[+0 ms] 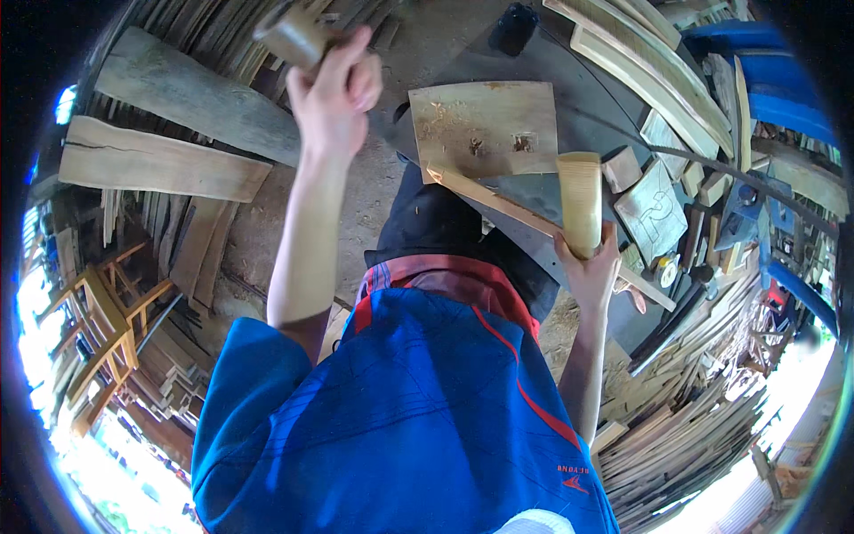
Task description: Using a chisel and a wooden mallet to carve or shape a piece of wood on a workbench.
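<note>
My left hand [336, 102] is raised at the far left of the bench, its fingers closed on a brownish, round-ended wooden piece [292, 40] that is blurred by motion. My right hand [592, 267] grips the lower part of a pale wooden cylinder [580, 200], which stands nearly upright. Beside this cylinder, a narrow wooden strip [498, 203] runs diagonally, its left end against the near edge of a flat board [485, 111]. Two rough notches and some shavings mark that board. Part of the strip passes behind my right hand.
The dark bench [587, 98] carries a short wood block [620, 169], a sheet with a drawn outline [651, 209] and a tape roll [665, 270]. Long planks [640, 62] lie at far right. At left are wide boards [160, 160] and a wooden chair frame [102, 329].
</note>
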`<state>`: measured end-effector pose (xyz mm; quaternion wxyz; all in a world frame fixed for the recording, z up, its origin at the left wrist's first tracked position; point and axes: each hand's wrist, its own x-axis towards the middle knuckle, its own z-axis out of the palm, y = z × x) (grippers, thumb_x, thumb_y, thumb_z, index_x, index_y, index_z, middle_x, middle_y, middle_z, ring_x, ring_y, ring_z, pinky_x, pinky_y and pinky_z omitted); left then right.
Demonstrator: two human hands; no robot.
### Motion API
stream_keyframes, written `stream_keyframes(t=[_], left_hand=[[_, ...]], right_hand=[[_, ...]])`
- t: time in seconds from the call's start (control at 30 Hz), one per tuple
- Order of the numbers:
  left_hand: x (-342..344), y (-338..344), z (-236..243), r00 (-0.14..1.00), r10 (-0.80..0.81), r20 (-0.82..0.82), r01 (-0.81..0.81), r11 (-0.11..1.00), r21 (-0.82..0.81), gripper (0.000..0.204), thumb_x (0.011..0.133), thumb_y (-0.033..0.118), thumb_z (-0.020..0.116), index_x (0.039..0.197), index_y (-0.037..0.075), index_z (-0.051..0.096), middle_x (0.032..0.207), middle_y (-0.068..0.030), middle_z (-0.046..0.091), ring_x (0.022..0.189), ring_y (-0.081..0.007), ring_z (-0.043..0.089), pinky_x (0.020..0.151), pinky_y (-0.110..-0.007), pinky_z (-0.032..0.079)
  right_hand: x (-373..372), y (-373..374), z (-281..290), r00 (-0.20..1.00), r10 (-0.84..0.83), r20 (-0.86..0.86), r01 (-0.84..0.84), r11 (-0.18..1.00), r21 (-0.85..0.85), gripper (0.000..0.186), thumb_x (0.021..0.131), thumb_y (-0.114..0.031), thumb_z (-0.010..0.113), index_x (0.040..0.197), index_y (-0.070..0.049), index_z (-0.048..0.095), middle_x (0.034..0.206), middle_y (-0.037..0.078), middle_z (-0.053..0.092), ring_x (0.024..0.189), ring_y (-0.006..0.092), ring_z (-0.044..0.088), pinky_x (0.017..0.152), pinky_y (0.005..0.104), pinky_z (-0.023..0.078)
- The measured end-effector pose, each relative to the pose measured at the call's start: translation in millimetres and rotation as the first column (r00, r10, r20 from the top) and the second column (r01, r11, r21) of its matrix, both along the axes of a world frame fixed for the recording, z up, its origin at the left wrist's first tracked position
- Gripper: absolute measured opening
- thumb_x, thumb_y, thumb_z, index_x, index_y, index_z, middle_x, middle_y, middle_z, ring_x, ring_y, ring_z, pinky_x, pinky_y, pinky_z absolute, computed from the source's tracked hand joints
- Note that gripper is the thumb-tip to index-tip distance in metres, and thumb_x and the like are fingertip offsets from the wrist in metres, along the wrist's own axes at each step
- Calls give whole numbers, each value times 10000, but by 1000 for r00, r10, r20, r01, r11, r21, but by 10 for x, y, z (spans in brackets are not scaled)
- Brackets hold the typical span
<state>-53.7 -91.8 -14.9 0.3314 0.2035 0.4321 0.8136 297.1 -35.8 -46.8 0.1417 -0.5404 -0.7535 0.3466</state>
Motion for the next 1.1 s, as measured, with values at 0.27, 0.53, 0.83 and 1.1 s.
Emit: stream_keyframes(t=[0.27, 0.53, 0.83, 1.1], left_hand=[[35, -525, -294, 453, -664, -595, -57, 644, -763, 289, 828, 296, 715, 957, 40, 679, 718, -107, 661, 643, -241, 633, 620, -367, 493], [415, -537, -682, 355, -735, -578, -92, 588, -804, 415, 774, 392, 732, 1070, 105, 691, 876, -189, 678, 838, -367, 657, 745, -439, 519], [321, -322, -804, 379, -589, -713, -204, 699, -686, 416, 735, 324, 711, 1105, 136, 688, 902, -195, 681, 845, -379, 653, 755, -439, 526], [164, -356, -594, 830, -166, -533, -193, 811, -552, 273, 869, 262, 711, 959, 5, 687, 712, -70, 664, 617, -165, 626, 568, -281, 470]], right_hand=[[237, 241, -48, 973, 231, 6, -231, 973, -16, 500, 701, -207, 818, 1037, -17, 499, 915, 213, 671, 845, 394, 667, 727, 427, 511], [125, 227, 3, 951, 267, 156, -258, 963, -75, 498, 689, -191, 791, 1046, -47, 475, 886, 227, 662, 819, 437, 643, 705, 485, 495], [-69, 106, -139, 980, 58, 188, -90, 982, 164, 513, 671, -143, 795, 1063, -50, 478, 890, 222, 653, 817, 418, 643, 716, 468, 504], [-96, -32, -208, 985, 6, 171, -57, 953, 296, 514, 651, -129, 816, 1048, -30, 504, 887, 181, 631, 834, 380, 618, 749, 455, 491]])
